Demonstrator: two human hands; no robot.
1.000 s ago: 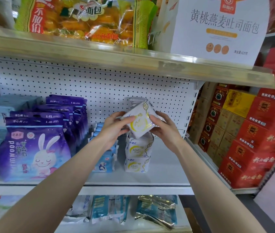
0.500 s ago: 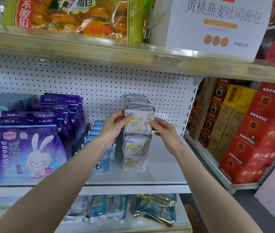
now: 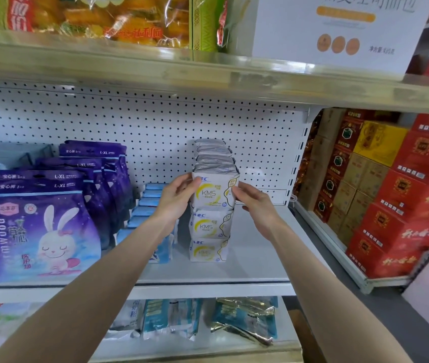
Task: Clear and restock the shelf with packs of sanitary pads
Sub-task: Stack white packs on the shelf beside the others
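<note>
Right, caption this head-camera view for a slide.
Restocking: left hand and right hand hold the top KMS pack on its stack on the shelf.

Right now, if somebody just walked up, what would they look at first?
Most likely the two hands in the middle: the left hand and right hand hold the top white pack from either side, on a stack of two more on the shelf. Next, the big purple bag with a bunny at the left, and the red boxes at the right.
</note>
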